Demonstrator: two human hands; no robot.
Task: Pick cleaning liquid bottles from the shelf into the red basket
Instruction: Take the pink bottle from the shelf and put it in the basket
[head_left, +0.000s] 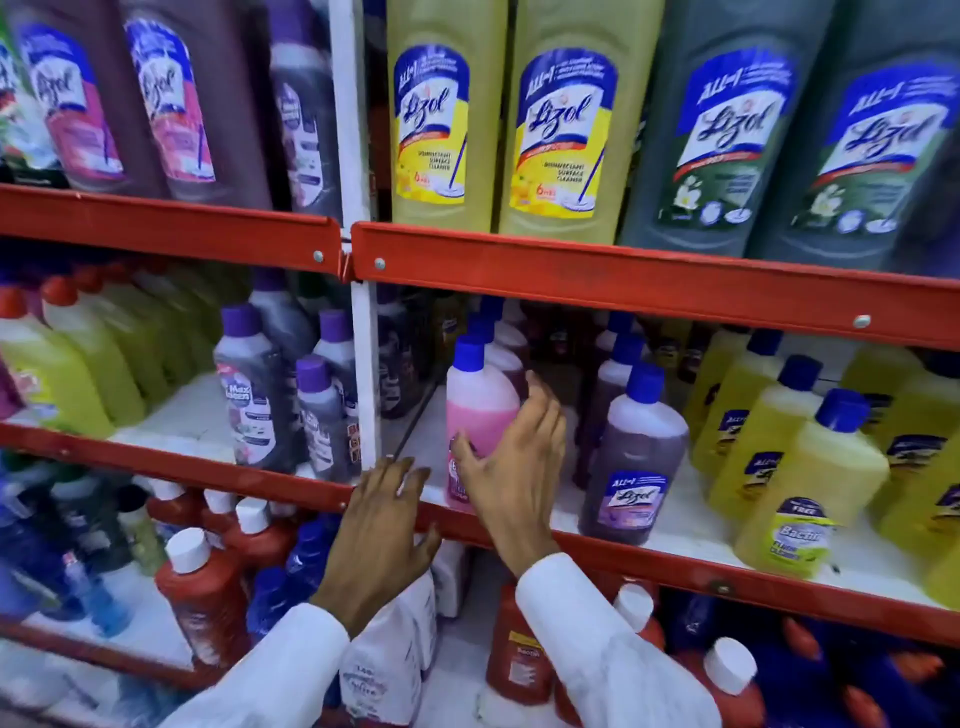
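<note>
On middle shelf: right hand curled around pink bottle (blue cap), grip partly closed. Left hand open, fingers spread on red shelf edge.

Red-edged shelf unit w/ white upright post at frame centre. Top tier: dark purple Lizol btls upper left, two yellow ones centre, grey-green ones upper right. Mid tier, white board: lime btls left, purple-capped dark btls centre-left, pink btl at the front edge, purple Lizol btl beside it, yellow btls right. Bottom tier: red btls w/ white caps, blue btls lower left.
</note>
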